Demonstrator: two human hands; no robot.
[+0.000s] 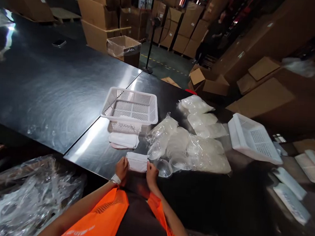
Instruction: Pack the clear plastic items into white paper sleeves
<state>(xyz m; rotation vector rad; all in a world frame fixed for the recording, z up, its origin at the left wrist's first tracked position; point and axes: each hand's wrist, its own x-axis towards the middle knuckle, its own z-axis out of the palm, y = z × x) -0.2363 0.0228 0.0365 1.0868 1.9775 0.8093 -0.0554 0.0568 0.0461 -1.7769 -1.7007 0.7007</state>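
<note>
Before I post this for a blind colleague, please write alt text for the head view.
A person's left hand and right hand hold a flat white item between them at a shiny dark table. Farther back sits a white perforated basket; clear plastic bags lie to the right, and cardboard boxes stand behind.

Two foreground hands; one held packet; one wristwatch; one phone.

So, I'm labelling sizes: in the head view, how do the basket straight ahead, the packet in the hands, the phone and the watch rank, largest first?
1. Basket
2. Packet
Unranked: phone and watch; they look close in size, with the phone farther from the camera.
</note>
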